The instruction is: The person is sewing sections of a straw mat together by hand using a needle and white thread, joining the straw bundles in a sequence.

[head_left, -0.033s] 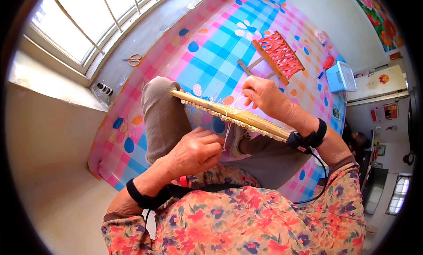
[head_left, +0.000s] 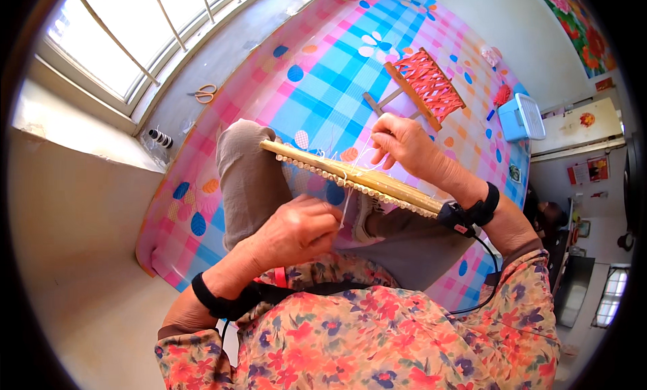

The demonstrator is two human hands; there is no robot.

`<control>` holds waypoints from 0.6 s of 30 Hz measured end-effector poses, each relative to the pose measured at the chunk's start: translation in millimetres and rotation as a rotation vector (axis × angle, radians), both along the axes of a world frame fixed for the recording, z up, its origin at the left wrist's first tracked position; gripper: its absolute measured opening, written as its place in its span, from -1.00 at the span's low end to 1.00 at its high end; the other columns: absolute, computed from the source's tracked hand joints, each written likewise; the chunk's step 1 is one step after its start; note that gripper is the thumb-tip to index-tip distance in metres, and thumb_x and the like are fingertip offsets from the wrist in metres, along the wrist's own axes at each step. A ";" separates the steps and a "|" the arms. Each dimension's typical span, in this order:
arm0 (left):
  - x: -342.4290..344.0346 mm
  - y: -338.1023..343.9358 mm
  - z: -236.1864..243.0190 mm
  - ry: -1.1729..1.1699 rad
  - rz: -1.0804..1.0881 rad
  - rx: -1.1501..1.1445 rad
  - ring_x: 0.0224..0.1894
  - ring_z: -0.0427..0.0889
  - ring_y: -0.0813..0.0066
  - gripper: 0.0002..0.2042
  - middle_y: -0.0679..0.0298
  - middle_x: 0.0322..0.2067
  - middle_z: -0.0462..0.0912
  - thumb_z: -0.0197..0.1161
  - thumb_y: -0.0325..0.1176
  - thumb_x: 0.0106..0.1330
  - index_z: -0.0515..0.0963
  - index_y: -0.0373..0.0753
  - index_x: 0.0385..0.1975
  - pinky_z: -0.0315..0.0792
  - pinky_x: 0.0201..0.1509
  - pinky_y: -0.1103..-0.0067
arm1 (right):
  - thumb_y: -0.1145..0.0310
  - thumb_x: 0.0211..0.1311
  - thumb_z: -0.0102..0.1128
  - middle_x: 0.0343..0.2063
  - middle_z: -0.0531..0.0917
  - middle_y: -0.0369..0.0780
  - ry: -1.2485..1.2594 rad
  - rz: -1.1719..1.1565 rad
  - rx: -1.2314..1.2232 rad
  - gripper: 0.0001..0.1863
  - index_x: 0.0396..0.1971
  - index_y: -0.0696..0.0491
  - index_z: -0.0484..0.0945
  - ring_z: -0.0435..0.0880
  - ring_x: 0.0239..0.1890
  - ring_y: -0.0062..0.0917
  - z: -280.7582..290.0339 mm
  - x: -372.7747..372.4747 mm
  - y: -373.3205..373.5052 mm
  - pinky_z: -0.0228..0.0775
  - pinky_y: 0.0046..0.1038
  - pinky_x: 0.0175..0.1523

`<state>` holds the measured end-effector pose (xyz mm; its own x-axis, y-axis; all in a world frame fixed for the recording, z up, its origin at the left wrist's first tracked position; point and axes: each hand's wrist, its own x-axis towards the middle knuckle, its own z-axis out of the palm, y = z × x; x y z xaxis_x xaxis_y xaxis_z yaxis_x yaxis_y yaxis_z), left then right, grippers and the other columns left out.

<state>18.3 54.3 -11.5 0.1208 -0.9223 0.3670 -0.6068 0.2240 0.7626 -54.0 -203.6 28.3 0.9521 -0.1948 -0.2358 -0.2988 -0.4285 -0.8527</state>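
A narrow mat of pale yellow plant stalks (head_left: 387,186) lies slantwise across my lap, its far left end against my left knee. A row of round cut stalk ends runs along its near edge. White string (head_left: 347,203) crosses the mat's middle and hangs down the near side. Just below that, my left hand (head_left: 300,227) is closed, with the string's lower end running to its fingertips. Beyond the mat's far edge, my right hand (head_left: 406,145) pinches another length of the white string. Several loose string ends stick up from the mat between the two hands.
I sit on a bright checked sheet (head_left: 323,87). Ahead stands a small wooden folding stool (head_left: 431,87) with a red woven seat, and a blue lidded box (head_left: 520,117) farther right. Scissors (head_left: 204,93) and a thread spool (head_left: 160,137) rest on the left windowsill.
Almost nothing differs. The fingers of my right hand have shifted very slightly, still with the string, and my left hand stays in place.
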 end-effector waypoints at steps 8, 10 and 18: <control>-5.7 -6.3 -11.0 0.763 0.118 0.374 -0.19 0.61 0.48 -0.88 0.30 -0.28 0.67 0.22 -0.48 0.28 0.60 -0.37 -0.27 0.47 -0.10 0.51 | 0.46 0.32 0.09 -0.44 0.62 -0.08 -0.221 -0.013 -0.327 -0.86 -0.33 0.25 0.46 0.71 -0.49 -0.51 7.9 2.0 -21.8 0.52 -0.48 -0.42; -7.6 -6.5 -18.3 0.923 0.106 0.360 -0.13 0.57 0.55 -0.83 0.28 -0.26 0.69 0.19 -0.41 0.35 0.63 -0.39 -0.24 0.44 -0.01 0.52 | 0.44 0.34 0.08 -0.40 0.63 -0.10 -0.164 -0.047 -0.238 -0.85 -0.33 0.24 0.46 0.72 -0.46 -0.50 9.9 4.0 -22.9 0.55 -0.49 -0.41; -7.5 -12.4 -25.6 1.064 0.103 0.231 -0.04 0.58 0.41 -0.84 0.08 -0.11 0.66 0.12 -0.46 0.32 0.63 -0.40 -0.35 0.40 0.09 0.49 | 0.36 0.42 0.03 -0.30 0.64 -0.08 -0.129 -0.174 0.542 -0.77 -0.25 0.26 0.47 0.74 -0.21 -0.29 15.0 6.4 -23.4 0.66 -0.31 -0.15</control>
<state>10.8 41.9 -37.2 0.3541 -0.9228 -0.1516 0.3799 -0.0062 0.9250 -47.6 -226.9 43.3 0.9444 -0.2350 -0.2300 -0.2052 0.1254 -0.9707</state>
